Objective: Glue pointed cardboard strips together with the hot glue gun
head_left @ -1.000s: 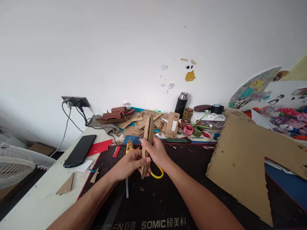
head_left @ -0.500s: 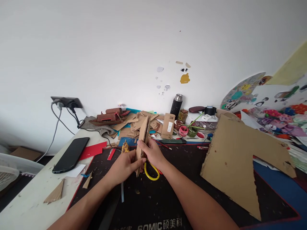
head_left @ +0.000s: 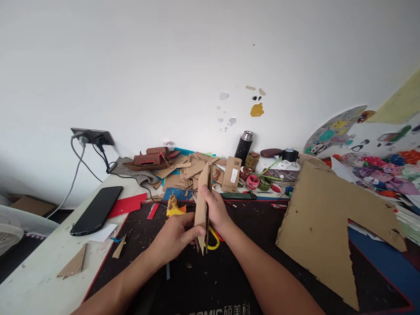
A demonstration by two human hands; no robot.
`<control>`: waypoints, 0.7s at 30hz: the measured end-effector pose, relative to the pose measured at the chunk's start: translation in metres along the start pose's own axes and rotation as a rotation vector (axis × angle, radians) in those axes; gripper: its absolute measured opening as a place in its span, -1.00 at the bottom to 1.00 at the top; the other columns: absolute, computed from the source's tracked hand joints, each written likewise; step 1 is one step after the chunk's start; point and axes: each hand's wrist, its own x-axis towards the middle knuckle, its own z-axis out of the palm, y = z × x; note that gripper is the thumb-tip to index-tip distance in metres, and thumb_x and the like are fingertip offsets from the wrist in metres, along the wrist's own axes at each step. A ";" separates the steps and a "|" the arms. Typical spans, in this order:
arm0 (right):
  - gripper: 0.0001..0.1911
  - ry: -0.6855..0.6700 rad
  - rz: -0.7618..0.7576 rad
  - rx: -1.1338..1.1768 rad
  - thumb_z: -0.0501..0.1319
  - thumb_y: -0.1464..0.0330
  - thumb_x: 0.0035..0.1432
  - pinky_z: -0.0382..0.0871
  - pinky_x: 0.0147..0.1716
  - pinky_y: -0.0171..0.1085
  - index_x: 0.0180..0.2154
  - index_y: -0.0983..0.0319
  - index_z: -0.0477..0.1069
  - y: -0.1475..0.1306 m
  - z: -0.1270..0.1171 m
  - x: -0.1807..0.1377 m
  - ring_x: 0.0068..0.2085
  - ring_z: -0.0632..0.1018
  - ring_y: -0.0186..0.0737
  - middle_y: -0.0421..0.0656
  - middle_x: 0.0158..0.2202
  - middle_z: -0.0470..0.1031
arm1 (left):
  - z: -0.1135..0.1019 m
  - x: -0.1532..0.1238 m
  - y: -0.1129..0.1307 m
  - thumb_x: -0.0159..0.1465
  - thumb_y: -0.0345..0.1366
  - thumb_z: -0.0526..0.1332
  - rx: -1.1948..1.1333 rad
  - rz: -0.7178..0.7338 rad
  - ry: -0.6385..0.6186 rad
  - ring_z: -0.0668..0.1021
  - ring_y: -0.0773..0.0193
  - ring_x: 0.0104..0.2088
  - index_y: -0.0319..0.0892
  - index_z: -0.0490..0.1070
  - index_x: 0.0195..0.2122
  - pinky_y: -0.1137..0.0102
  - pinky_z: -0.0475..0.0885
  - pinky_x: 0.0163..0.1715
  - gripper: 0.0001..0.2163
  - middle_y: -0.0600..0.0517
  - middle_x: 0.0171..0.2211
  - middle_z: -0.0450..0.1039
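- The cardboard piece [head_left: 200, 216] is held up between both hands above the black mat [head_left: 229, 275], at the middle of the tabletop [head_left: 39, 280].
- Both hands are closed on it. The left hand [head_left: 177, 234] pinches its lower part with thumb and fingers, and the right hand [head_left: 216, 212] wraps its middle from the far side.
- Compared with half a second ago, the piece has slid lower. Its bottom tip now crosses the loop of the yellow-handled scissors [head_left: 214, 239] lying under the hands, a loop that showed whole then.
- Neither grip has let go, so I judge this a small reseating of the piece rather than a release.
- Its long axis runs nearly upright, tilted slightly. The top end points up and away toward the wall, and the pointed lower end aims down at the mat.
- It is turned edge-on to the camera, showing thin edges rather than its broad face.
- A yellow glue gun [head_left: 173, 206] lies just left of the hands.
- A large cut cardboard sheet [head_left: 315, 227] lies well to the right.
- A phone [head_left: 96, 210] lies far left.
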 end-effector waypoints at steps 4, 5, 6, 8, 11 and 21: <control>-0.42 -0.064 0.134 0.166 0.30 -0.19 0.18 0.18 -0.54 -0.30 -0.45 0.20 0.37 -0.003 0.003 -0.002 -0.54 0.32 -0.30 -0.25 -0.57 0.34 | -0.010 0.004 -0.001 0.32 0.34 0.15 -0.225 0.032 0.124 0.53 0.20 -0.56 -0.18 0.49 -0.42 0.36 0.42 -0.50 -0.40 0.00 -0.59 0.49; -0.41 -0.103 0.162 0.214 0.30 -0.19 0.18 0.18 -0.56 -0.30 -0.46 0.20 0.38 -0.003 0.003 -0.003 -0.56 0.32 -0.30 -0.24 -0.59 0.34 | -0.013 0.006 -0.001 0.33 0.33 0.15 -0.276 0.037 0.186 0.54 0.19 -0.55 -0.19 0.53 -0.36 0.37 0.42 -0.51 -0.40 -0.01 -0.57 0.51; -0.40 -0.146 0.188 0.265 0.29 -0.19 0.18 0.17 -0.58 -0.31 -0.48 0.21 0.38 -0.002 0.004 -0.003 -0.58 0.32 -0.32 -0.24 -0.60 0.34 | -0.015 0.007 -0.002 0.32 0.31 0.19 -0.332 0.046 0.243 0.58 0.17 -0.49 -0.19 0.57 -0.28 0.37 0.43 -0.50 -0.42 -0.03 -0.50 0.56; -0.38 -0.235 0.233 0.349 0.29 -0.20 0.17 0.15 -0.61 -0.32 -0.50 0.22 0.38 0.000 0.006 -0.004 -0.61 0.30 -0.34 -0.24 -0.63 0.33 | -0.018 0.010 -0.003 0.29 0.26 0.29 -0.458 0.066 0.319 0.65 0.08 -0.29 -0.19 0.61 -0.12 0.34 0.51 -0.38 -0.46 -0.11 -0.28 0.65; -0.39 -0.309 0.269 0.385 0.31 -0.19 0.17 0.14 -0.62 -0.34 -0.48 0.23 0.40 0.007 0.009 -0.007 -0.62 0.30 -0.35 -0.24 -0.63 0.34 | -0.017 0.012 -0.003 0.25 0.18 0.38 -0.632 0.073 0.308 0.64 -0.04 -0.03 -0.16 0.63 -0.01 0.24 0.53 -0.10 -0.49 -0.17 -0.05 0.66; -0.30 -0.535 0.293 0.021 0.20 -0.28 0.21 0.37 -0.46 -0.24 -0.27 0.26 0.53 0.012 0.014 -0.016 -0.53 0.46 -0.22 -0.21 -0.55 0.42 | -0.019 0.010 0.005 0.16 0.09 0.45 -0.721 -0.125 0.252 0.49 0.26 -0.59 -0.25 0.64 -0.17 0.41 0.36 -0.58 -0.53 0.04 -0.55 0.52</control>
